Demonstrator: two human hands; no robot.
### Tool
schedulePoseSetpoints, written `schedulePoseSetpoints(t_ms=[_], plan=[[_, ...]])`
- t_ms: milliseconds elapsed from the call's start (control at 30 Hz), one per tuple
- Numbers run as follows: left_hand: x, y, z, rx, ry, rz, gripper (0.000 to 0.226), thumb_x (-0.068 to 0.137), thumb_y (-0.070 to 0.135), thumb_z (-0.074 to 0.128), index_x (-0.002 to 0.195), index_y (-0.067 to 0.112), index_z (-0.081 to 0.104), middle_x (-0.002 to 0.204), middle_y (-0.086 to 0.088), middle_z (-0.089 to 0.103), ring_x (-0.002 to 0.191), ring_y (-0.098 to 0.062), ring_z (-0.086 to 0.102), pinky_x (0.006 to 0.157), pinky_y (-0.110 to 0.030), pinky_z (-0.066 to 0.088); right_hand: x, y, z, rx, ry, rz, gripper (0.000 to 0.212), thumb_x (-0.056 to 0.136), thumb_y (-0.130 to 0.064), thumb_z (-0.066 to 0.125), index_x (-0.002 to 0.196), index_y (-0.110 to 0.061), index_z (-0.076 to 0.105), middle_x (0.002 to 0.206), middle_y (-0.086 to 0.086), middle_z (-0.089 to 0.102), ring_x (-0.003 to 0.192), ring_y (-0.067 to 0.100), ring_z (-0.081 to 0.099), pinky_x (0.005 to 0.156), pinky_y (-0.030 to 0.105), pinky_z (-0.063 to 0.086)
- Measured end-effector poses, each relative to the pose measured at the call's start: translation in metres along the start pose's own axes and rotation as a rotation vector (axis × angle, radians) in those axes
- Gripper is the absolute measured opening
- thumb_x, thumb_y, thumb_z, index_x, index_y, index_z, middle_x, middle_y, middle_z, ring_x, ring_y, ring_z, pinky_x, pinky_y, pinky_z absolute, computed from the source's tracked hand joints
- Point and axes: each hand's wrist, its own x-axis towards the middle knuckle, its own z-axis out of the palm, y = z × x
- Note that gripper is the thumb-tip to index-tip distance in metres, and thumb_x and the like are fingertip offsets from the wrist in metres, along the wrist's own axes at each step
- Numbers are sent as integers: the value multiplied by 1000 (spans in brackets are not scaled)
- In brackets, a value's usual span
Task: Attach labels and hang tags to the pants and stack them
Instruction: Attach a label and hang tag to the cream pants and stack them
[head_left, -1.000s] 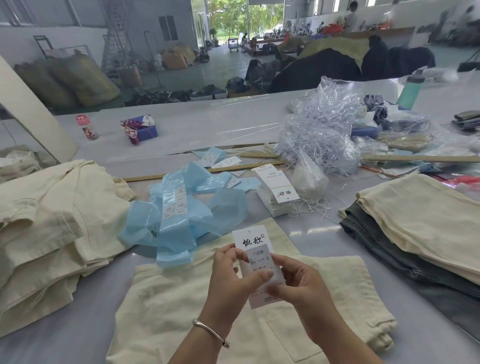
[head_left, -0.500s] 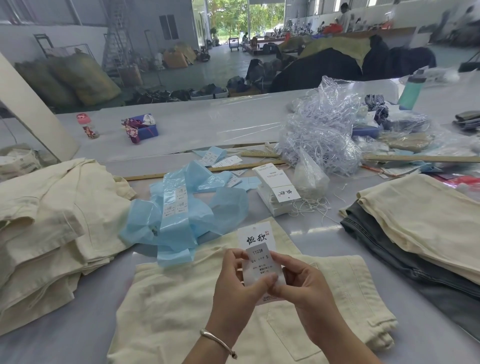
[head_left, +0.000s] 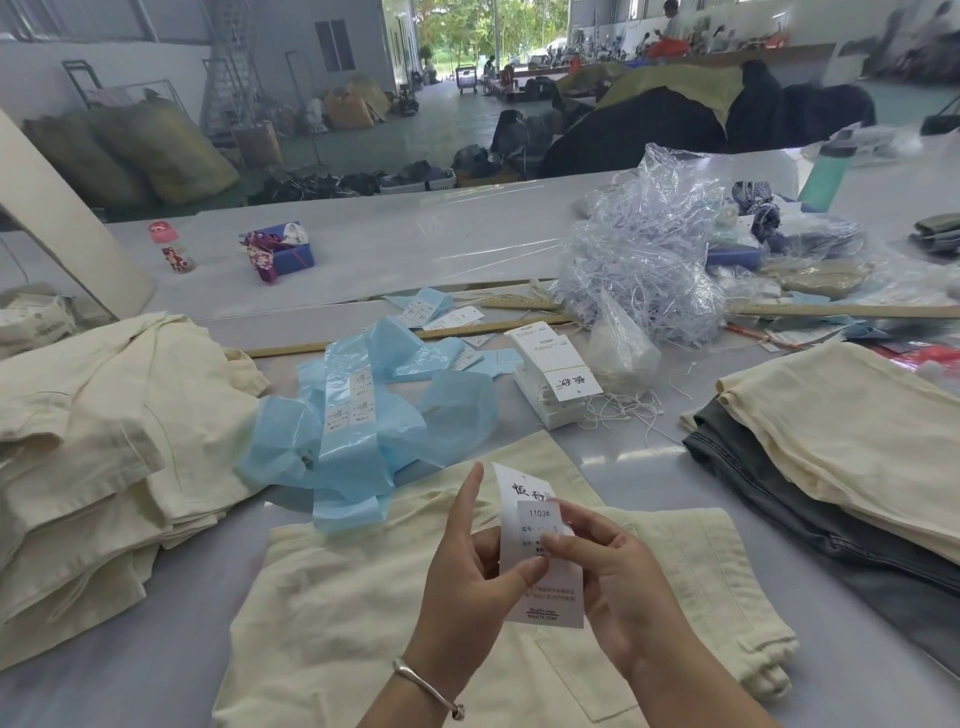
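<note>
A white hang tag (head_left: 540, 545) with black print is held upright over a folded cream pair of pants (head_left: 337, 613) at the near table edge. My left hand (head_left: 472, 571) pinches the tag's left side with thumb on its face, index finger raised. My right hand (head_left: 608, 566) pinches its right side, fingertips on a small sticker label (head_left: 540, 525) marked 1103#. Blue label backing strips (head_left: 363, 415) lie beyond the pants. A stack of white hang tags (head_left: 550, 374) sits behind them.
A heap of cream pants (head_left: 104, 431) lies at the left. Folded cream and dark grey pants (head_left: 841, 457) are stacked at the right. A clear bag of plastic strings (head_left: 649, 260), wooden rulers (head_left: 841, 310) and a green bottle (head_left: 826, 171) sit further back.
The tag has dropped slightly lower and tilted. My left index finger has lifted off it, and my right fingertips have moved up onto the sticker label.
</note>
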Motion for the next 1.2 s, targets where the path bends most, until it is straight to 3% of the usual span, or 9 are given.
schedulePoseSetpoints(t_ms=[100, 167, 300, 467, 600, 733, 833, 1033, 1200], plan=[[-1, -2, -2, -13, -21, 2, 91, 72, 7, 74, 137, 50, 26, 96, -15, 74, 92, -31, 72, 76, -34, 57, 6, -4, 3, -16, 63, -45, 46, 54, -3, 77, 99, -5, 72, 87, 11, 73, 77, 30, 68, 85, 48, 50], [0, -3, -3, -13, -24, -2, 91, 71, 7, 74, 136, 49, 27, 95, -16, 74, 91, -30, 72, 77, -34, 57, 9, -6, 5, -23, 96, -81, 41, 56, -4, 77, 97, -6, 72, 83, 13, 72, 72, 27, 69, 72, 40, 56], [3, -5, -5, -12, -16, -26, 88, 73, 0, 77, 137, 40, 32, 93, -15, 75, 87, -24, 72, 74, -29, 56, 13, -5, 10, -13, 136, -149, 22, 75, 1, 72, 96, -6, 71, 78, 16, 71, 65, 24, 67, 56, 34, 57], [9, -12, -13, 36, -4, -63, 72, 82, -9, 68, 138, 26, 40, 93, -18, 74, 88, -25, 70, 81, -35, 56, 18, -3, 14, -76, 229, -243, 10, 83, -3, 70, 89, -10, 72, 72, 10, 71, 62, 19, 67, 56, 34, 58], [17, -12, -16, -17, -27, -124, 76, 67, 0, 78, 133, 20, 46, 97, -26, 70, 89, -26, 68, 81, -37, 55, 24, -6, 11, -176, 262, -331, 10, 83, -1, 69, 84, -10, 72, 71, 3, 71, 68, 17, 66, 67, 36, 57], [30, -4, -10, -58, -74, -179, 54, 68, 10, 82, 117, 5, 60, 103, -17, 73, 95, -28, 71, 76, -29, 56, 27, -11, 5, -282, 209, -361, 7, 83, -1, 70, 85, -7, 72, 77, 5, 73, 73, 19, 68, 73, 40, 57], [44, -2, 1, -21, -31, -166, 38, 72, 4, 80, 108, 4, 68, 101, -13, 74, 90, -21, 71, 74, -26, 55, 27, -13, -1, -314, 161, -347, 9, 85, 0, 67, 90, -7, 71, 82, 8, 74, 76, 19, 69, 72, 38, 58], [68, -11, 21, 15, 91, -204, 14, 84, 17, 70, 90, 5, 75, 84, -9, 74, 75, -17, 65, 69, -27, 54, 40, -24, -24, -291, 54, -301, 21, 86, 8, 62, 99, -7, 70, 89, 9, 74, 81, 18, 68, 73, 34, 58], [87, -27, 36, 40, 211, -239, 27, 93, 24, 61, 73, 9, 70, 66, 1, 65, 58, -9, 56, 54, -18, 48, 67, -30, -50, -378, 24, -270, 22, 87, 8, 60, 92, -10, 71, 79, 4, 69, 71, 9, 63, 64, 19, 51]])
